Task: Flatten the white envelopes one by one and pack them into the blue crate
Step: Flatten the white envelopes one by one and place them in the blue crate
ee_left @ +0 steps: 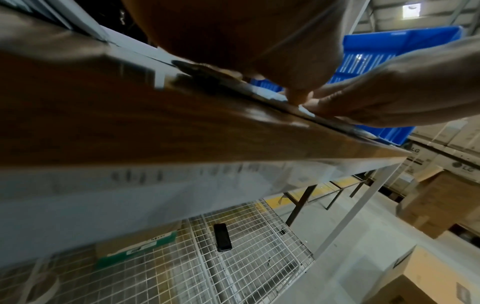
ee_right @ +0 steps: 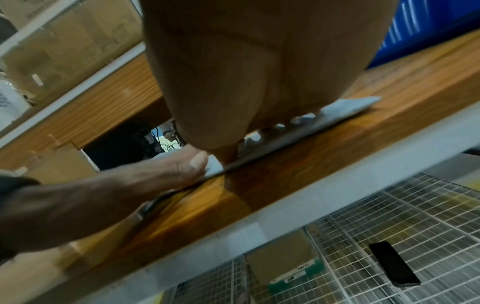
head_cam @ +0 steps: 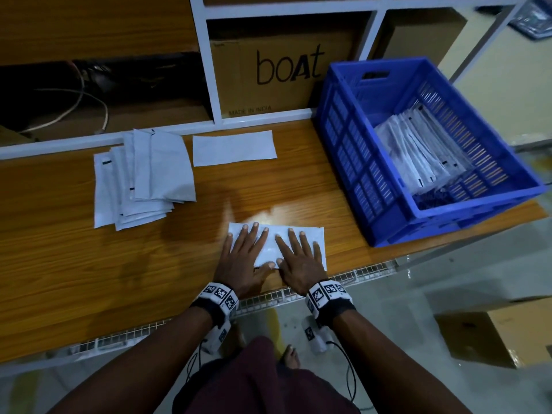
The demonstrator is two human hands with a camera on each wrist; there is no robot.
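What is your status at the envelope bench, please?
Both hands flat: left hand, right hand pressing envelope. Blue crate partly filled. Nothing blocking.

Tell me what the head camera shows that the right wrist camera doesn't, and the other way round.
Only the head view shows the stack of envelopes, the single flat sheet and the envelopes in the crate. Only the right wrist view shows a dark phone-like object on the wire shelf below. Both show the left hand and right hand pressing flat on one white envelope, beside the blue crate.
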